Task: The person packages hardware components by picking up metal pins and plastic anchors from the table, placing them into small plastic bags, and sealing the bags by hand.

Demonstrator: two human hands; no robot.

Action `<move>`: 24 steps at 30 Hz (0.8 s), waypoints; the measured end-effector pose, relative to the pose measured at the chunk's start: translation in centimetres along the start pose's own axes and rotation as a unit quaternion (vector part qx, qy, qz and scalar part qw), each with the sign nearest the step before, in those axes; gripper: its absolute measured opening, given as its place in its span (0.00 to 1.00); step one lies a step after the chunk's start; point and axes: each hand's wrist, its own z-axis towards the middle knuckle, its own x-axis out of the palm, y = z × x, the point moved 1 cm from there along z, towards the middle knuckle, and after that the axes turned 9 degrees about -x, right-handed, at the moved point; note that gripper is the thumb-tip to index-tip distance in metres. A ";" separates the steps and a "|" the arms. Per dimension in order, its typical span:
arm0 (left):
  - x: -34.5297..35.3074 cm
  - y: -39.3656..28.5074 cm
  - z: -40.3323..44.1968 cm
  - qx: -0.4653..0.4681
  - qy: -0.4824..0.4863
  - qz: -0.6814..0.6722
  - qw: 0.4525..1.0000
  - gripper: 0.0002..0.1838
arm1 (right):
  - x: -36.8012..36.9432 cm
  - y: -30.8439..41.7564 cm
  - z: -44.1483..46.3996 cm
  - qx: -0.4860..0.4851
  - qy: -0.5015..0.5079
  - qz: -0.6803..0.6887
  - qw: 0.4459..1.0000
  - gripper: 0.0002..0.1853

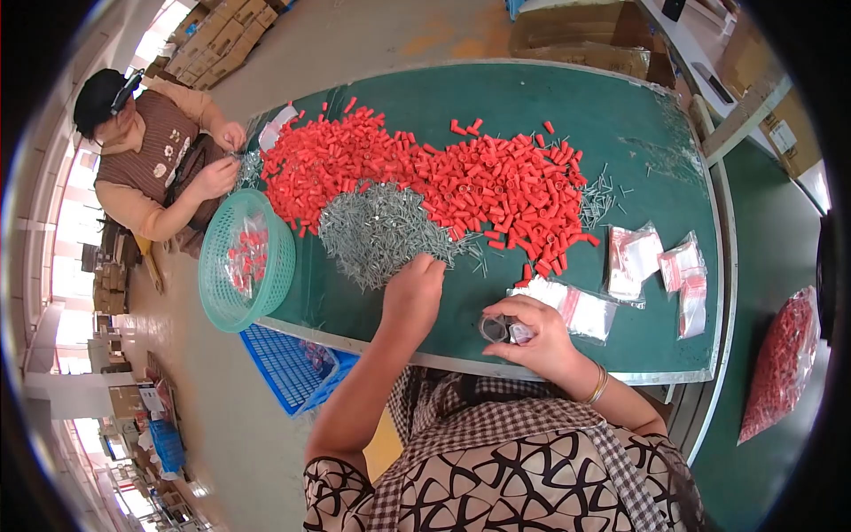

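My left hand is at the near edge of a heap of grey metal screws, its fingers pinched together; what lies between them is hidden. My right hand grips a small round container with a clear rim and dark inside, just above the table's front edge. Something clear and crinkled shows beside it under the fingers. Just beyond this hand lie clear plastic bags. A broad heap of red plastic plugs spreads behind and around the screws.
More small bags lie on the green table at right. A green basket holding a bag of red pieces overlaps the left edge. Below is a blue crate. A co-worker handles screws at far left. A bulging red sack sits right.
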 end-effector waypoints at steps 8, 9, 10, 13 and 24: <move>-0.4 1.2 1.7 0.110 0.079 0.053 0.989 0.04 | -0.2 -0.1 0.1 0.003 -0.001 0.001 1.000 0.27; -0.6 1.3 1.7 0.110 0.074 0.026 0.991 0.05 | -0.3 -0.1 0.2 0.001 0.001 -0.001 1.000 0.27; -0.8 1.2 1.8 0.111 0.069 -0.001 0.991 0.05 | -0.3 0.0 0.2 0.000 0.002 -0.004 1.000 0.27; -1.1 0.0 2.0 0.126 0.062 -0.072 0.987 0.05 | -0.5 0.2 0.1 0.007 0.001 0.000 1.000 0.27; 1.9 -4.8 2.6 -0.029 0.097 0.003 0.995 0.12 | -0.4 0.1 0.0 0.002 0.023 0.014 1.000 0.27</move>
